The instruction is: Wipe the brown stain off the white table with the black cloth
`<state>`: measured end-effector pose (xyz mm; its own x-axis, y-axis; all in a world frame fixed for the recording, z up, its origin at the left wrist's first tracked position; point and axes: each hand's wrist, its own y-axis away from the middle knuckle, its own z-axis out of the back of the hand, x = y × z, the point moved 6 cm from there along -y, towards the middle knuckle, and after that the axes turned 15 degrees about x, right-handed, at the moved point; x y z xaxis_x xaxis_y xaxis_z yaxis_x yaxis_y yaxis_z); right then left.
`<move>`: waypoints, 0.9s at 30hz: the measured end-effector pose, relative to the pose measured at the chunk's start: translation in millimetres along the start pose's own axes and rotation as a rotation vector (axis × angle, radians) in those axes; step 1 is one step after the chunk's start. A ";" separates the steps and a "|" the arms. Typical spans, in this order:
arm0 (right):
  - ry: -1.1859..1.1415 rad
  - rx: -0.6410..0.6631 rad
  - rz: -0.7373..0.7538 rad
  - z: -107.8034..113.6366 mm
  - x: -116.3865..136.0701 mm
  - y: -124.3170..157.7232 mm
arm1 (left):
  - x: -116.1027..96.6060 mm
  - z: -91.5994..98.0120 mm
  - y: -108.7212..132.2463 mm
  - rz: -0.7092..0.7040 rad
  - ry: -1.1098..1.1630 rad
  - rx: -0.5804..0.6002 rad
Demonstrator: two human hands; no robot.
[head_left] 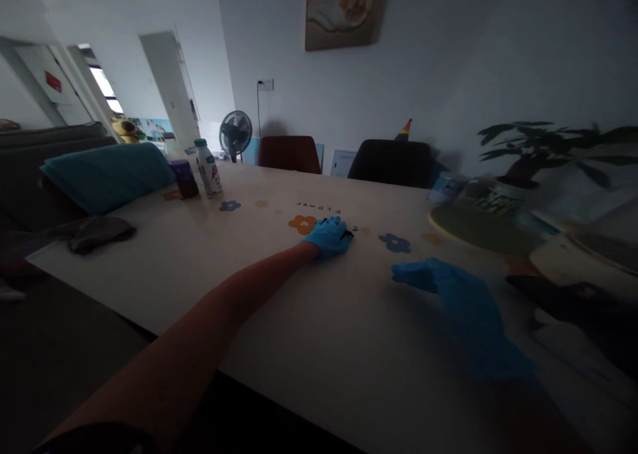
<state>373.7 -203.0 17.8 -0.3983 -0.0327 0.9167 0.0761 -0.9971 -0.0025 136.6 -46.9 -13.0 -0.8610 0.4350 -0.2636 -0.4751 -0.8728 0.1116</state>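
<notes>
The blue-gloved left hand [329,236] rests mid-worktop, fingers curled shut over a small black object [345,231] beside an orange printed flower [302,225]. The blue-gloved right hand [448,294], blurred, hovers flat with fingers straight, holding nothing. A white green-capped plastic bottle [208,168] stands near the far left corner of the pale worktop [249,274].

A home is showing itself here, a dining corner running into a sitting area. A pale tabletop [279,294] printed with small flowers is filling the middle, and two padded chairs [289,153] are standing at its far edge. A framed picture [343,8] is hanging on the white wall above them, and a pedestal fan [235,133] is standing by a wall socket [266,84]. A dark sofa [34,175] is carrying a teal cushion [107,175] on the left, a potted plant [538,151] is sitting on the right, and drink bottles [208,168] are standing about.
</notes>
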 end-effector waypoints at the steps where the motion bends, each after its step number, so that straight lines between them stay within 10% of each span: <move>1: -0.009 0.001 -0.005 -0.6 0.8 0.8 | 0.3 -0.1 0.3 0.002 0.000 0.003; 13: 0.104 0.025 0.027 -0.2 7.5 1.2 | -1.9 -3.5 8.9 -0.009 -0.055 -0.013; 27: 0.016 0.012 0.001 -2.9 3.6 -3.3 | -17.9 -12.4 73.3 -0.233 -0.046 0.030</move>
<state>369.4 -200.0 20.0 -0.4130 -0.0350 0.9100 0.0871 -0.9962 0.0012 119.4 -121.5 -12.0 -0.7347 0.6341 -0.2412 -0.6664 -0.7410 0.0819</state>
